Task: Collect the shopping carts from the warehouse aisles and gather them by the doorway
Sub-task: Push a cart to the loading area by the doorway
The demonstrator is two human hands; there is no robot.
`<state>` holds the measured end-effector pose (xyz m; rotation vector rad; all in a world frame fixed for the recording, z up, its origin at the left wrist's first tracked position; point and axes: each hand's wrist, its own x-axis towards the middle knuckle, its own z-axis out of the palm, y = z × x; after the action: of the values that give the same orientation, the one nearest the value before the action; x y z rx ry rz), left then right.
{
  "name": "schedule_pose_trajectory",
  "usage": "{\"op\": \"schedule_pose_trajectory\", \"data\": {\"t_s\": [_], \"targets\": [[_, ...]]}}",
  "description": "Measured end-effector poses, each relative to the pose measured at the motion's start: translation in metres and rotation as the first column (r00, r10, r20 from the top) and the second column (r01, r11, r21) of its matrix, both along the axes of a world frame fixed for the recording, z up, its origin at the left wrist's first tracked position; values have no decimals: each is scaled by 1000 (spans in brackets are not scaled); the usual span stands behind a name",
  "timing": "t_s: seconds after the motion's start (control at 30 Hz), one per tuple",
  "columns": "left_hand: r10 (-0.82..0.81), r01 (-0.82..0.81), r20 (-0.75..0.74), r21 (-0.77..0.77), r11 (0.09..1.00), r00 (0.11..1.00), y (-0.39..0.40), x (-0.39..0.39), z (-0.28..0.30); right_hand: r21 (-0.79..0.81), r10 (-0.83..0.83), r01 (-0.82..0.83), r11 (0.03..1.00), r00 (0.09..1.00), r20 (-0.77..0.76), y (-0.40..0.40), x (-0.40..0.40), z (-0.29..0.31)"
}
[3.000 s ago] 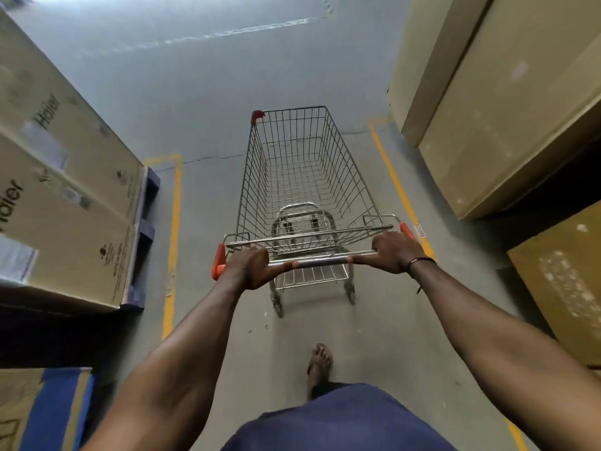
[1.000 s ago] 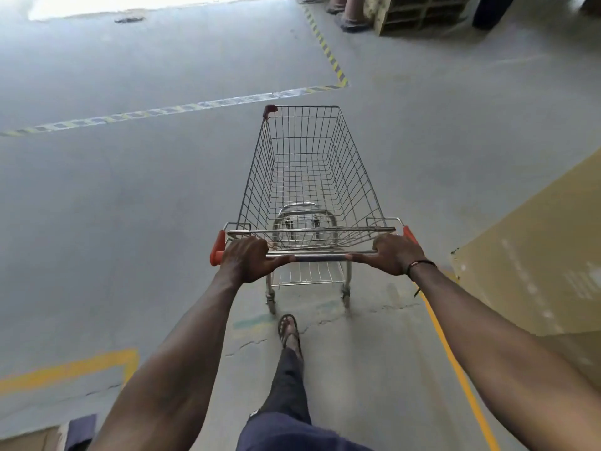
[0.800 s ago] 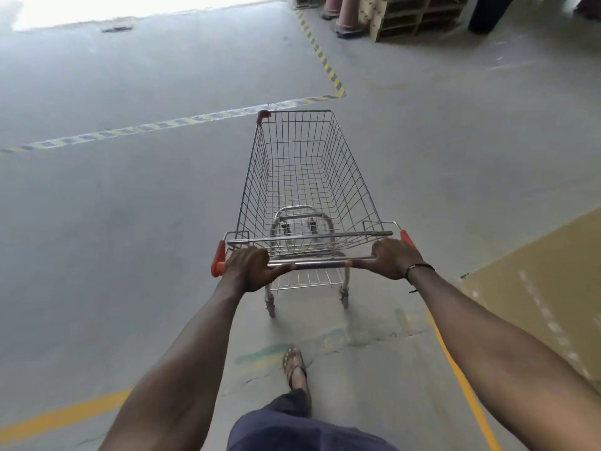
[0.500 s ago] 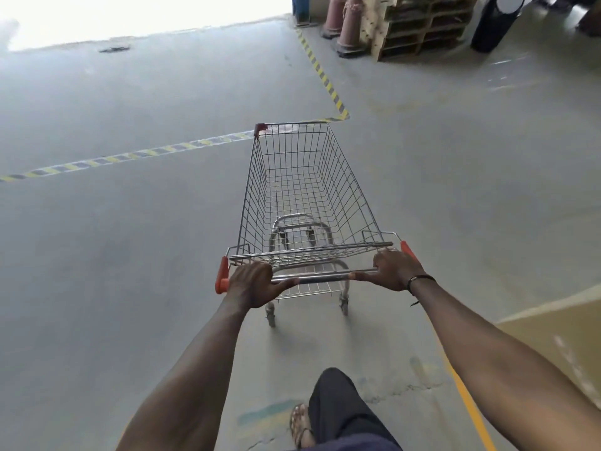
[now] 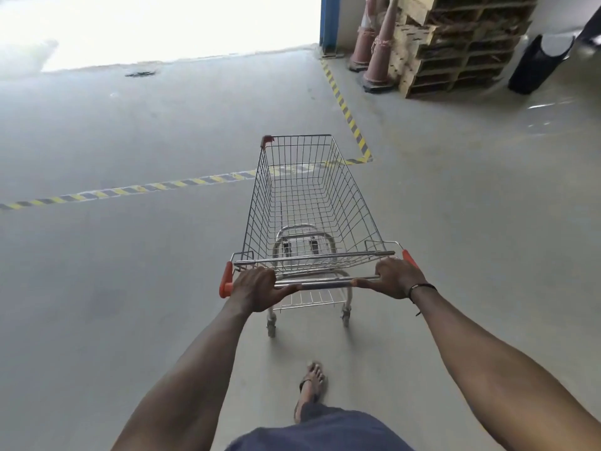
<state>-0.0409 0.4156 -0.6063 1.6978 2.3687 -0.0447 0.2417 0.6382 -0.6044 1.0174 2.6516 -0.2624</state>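
Cart rolling toward the bright doorway

Ahead of our grip, the shopping cart [image 5: 312, 203] could veer right into the pallet stack [image 5: 455, 43] or cones [image 5: 377, 50] if we push unevenly; our left hand [image 5: 257, 289] and right hand [image 5: 395, 278] wrap its handle bar [image 5: 325, 283].

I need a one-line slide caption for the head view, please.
Both hands, left and right, grip an empty shopping cart facing a bright doorway.

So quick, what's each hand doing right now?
Left hand: grips the cart handle near its left end.
Right hand: grips the same handle near its right end.
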Motion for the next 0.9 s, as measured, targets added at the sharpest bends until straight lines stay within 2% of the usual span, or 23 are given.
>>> {"op": "schedule_pose_trajectory", "data": {"t_s": [0.23,0.57,0.9], "targets": [[21,-21,-11,-16,1000,1000,142,-77,-4,-33,-5,6,999,1000,18,142,-80,1],[10,-10,-10,53,999,1000,344,-170,-14,3,9,-9,1000,1000,6,347,-170,-2],[7,-7,-2,50,999,1000,553,-249,-14,24,23,-24,999,999,22,555,-248,-6]]}}
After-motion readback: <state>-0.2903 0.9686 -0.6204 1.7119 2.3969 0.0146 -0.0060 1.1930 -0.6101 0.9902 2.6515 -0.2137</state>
